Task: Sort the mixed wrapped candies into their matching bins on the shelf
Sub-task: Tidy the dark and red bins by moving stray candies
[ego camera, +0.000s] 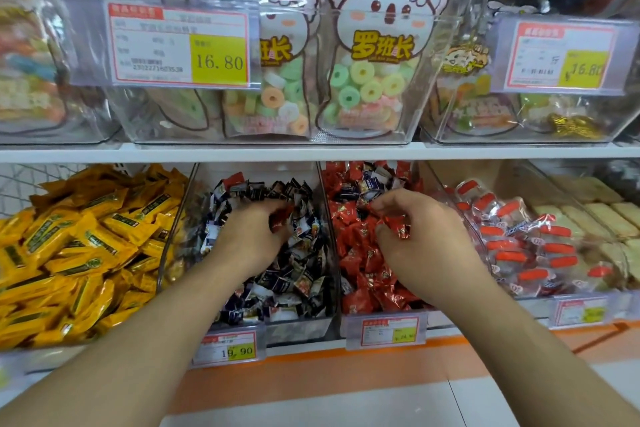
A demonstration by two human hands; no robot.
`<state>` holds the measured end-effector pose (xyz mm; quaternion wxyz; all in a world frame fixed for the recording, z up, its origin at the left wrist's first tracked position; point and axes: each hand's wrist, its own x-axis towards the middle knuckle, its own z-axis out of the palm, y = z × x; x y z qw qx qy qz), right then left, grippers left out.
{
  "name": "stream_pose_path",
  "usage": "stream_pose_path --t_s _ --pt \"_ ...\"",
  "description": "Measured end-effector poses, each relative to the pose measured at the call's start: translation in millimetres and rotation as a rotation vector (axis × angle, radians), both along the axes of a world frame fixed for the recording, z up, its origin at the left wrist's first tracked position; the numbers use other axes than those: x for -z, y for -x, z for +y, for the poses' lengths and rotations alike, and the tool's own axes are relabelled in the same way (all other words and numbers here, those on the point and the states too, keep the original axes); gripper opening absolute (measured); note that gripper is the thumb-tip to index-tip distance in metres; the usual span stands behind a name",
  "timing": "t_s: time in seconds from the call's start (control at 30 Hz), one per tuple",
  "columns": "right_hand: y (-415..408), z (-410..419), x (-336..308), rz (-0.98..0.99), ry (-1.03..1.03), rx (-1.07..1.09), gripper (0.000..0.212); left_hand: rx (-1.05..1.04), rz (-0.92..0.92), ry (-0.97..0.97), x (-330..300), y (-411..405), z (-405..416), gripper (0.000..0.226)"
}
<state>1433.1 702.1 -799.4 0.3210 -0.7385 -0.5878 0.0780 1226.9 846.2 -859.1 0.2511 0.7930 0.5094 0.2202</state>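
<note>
Left grip [254, 232] round red candy [278, 220] (right grip [420, 236] likewise [398, 227]).

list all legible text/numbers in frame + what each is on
"16.80": price tag on the upper clear bin, left; barcode digits under it too blurred to trust.
"16.80": upper right price tag, partly blurred.
"罗班长": koala candy bag.
"19.90": lower tag under the dark-wrapper bin.
Red-candy bin tag: unreadable.
Far right lower tag: unreadable.

Even, bright overhead light is seen; glare is thrown off the clear upper bins [408, 135] — edges are bowed and softened, and the right price tag [562, 57] is blurred.
</note>
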Motion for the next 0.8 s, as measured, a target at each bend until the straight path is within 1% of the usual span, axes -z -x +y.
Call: stream_pose_path --t_s 0.1,0.13,0.23,0.33,0.4,0.5,0.63,0.7,0.8 --pt "0 1 1 0.023 -0.004 -0.003 0.029 -0.015 -0.068 -0.012 4 -1 2 0.029" --pt "1 1 1 0.034 -0.003 -0.004 0.028 -0.006 -0.072 -0.006 4 -1 1 0.028" --pt "2 0 1 0.048 -0.004 -0.005 0.028 0.030 -0.036 0.002 4 -2 0 0.037" --pt "5 -1 1 0.069 -0.004 -0.011 0.028 0.072 -0.053 0.076 4 -2 4 0.053" --pt "6 -3 0 0.070 -0.006 -0.016 0.028 0.090 -0.063 0.082 5 -3 4 0.053" --pt "6 -5 0 0.069 0.000 -0.013 0.027 0.032 -0.134 0.042 4 -4 0 0.042" --pt "5 -6 -1 0.069 0.004 -0.005 0.024 -0.034 -0.169 -0.065 -1 -2 -2 0.018" --pt "6 -6 -1 0.074 0.004 -0.009 0.024 -0.026 -0.168 -0.078 -7 0 -3 0.013" --pt "9 -5 -2 0.074 -0.008 -0.032 0.026 -0.017 -0.231 -0.023 -22 5 -10 0.013"
